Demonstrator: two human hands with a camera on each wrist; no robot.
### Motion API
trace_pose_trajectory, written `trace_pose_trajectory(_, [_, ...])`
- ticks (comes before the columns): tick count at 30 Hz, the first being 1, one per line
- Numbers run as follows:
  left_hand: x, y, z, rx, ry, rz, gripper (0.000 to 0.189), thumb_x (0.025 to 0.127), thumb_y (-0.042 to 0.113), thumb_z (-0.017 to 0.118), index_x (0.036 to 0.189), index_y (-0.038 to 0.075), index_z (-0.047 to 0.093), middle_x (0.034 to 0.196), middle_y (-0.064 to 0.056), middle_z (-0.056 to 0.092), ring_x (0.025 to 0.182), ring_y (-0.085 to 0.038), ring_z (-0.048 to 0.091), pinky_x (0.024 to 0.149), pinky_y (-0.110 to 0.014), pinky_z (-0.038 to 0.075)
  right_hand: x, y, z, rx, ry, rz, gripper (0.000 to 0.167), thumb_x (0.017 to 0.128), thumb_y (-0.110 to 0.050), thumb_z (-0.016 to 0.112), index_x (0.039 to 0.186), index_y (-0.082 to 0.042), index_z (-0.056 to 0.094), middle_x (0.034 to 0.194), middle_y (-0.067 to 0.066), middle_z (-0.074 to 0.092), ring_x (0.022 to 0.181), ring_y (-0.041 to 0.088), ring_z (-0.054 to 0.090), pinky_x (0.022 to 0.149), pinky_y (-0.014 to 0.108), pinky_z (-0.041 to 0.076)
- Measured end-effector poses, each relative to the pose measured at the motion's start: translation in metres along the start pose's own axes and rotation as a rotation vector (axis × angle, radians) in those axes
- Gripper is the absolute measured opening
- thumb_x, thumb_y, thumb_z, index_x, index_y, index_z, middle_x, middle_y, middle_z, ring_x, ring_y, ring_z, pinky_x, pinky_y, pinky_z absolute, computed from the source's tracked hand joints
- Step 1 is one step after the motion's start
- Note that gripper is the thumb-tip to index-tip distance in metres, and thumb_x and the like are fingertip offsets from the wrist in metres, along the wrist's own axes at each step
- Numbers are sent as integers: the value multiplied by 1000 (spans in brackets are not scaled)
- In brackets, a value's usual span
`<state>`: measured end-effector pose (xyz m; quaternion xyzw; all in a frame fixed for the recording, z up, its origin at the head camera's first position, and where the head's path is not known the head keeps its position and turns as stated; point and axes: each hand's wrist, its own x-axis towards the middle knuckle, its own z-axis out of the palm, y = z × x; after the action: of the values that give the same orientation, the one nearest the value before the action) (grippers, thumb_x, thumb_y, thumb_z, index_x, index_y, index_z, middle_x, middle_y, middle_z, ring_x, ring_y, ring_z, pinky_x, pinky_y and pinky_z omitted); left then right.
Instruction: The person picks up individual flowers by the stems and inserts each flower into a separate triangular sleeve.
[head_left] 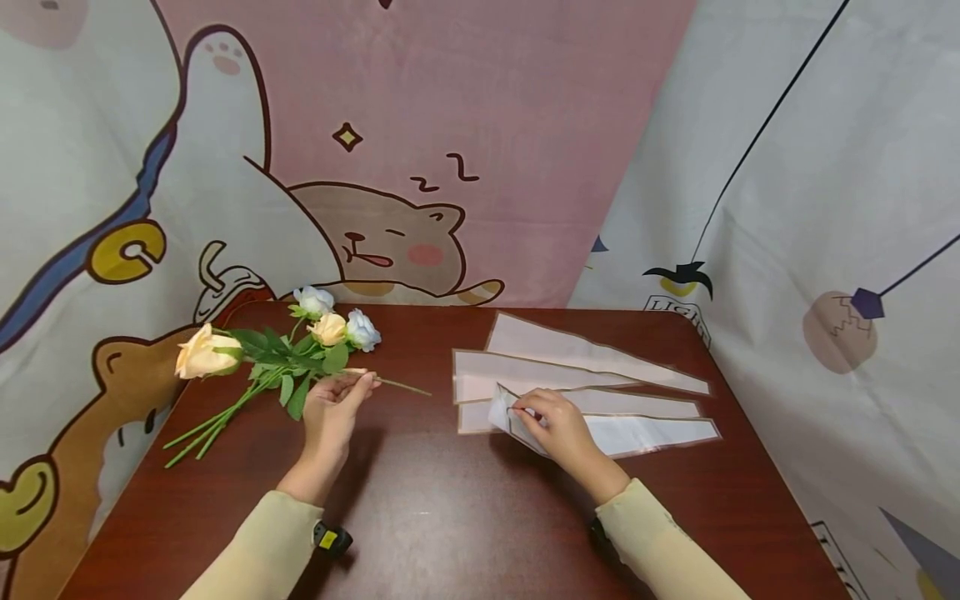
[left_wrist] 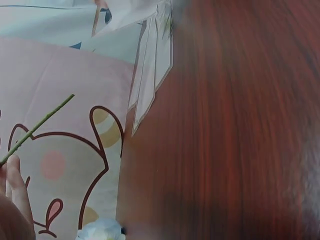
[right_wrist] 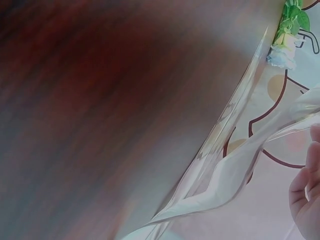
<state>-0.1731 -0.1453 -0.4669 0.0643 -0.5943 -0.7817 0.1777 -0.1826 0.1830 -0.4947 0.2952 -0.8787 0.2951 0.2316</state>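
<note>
My left hand [head_left: 330, 421] pinches a thin green flower stem [head_left: 405, 387] above the left half of the table; the stem's free end points right. A large peach rose [head_left: 208, 353] lies on the left side of that hand, seemingly on the same stem, though leaves hide the join. My right hand [head_left: 558, 425] pinches the wide end of a whitish translucent wrapping sleeve [head_left: 645, 435] with a tan border. That end is lifted and bent up, also visible in the right wrist view, where the raised sleeve [right_wrist: 227, 177] curves beside the fingers [right_wrist: 312, 155].
Several more sleeves [head_left: 540, 375] lie fanned on the brown table [head_left: 435, 517], behind the right hand. Blue-white roses [head_left: 363, 330] and a smaller peach rose [head_left: 328, 329] lie at the back left, their stems [head_left: 217, 423] toward the front. A cartoon cloth [head_left: 525, 125] hangs behind.
</note>
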Motion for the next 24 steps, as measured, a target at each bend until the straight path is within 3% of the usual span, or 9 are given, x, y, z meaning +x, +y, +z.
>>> trace_pose_trajectory(7, [-9,-4,14,-35,-42,-16,30,81,3,72,100,-18,61,76,-1,73,71,-16,71,66,-25,57,2,-1,2,4,-2,-5,7,81,-12,74,87,-16,72,87,-7,68,70,5,56,61,21,47])
trace_pose_trajectory(18, [-23,-15,43,-69,-135,-13,25,83,-1,68,98,-20,61,79,-2,72,72,-13,71,66,-27,57,5,-4,4,0,5,-26,7,80,-11,74,86,-15,72,85,-6,68,69,5,55,61,21,46])
trace_pose_trajectory(24, [-30,-21,58,-85,-179,-50,25,85,-4,65,99,-23,58,79,1,71,72,-10,70,67,-23,56,8,-7,4,10,-7,-29,6,81,-11,74,86,-15,72,85,-6,68,70,5,56,61,21,47])
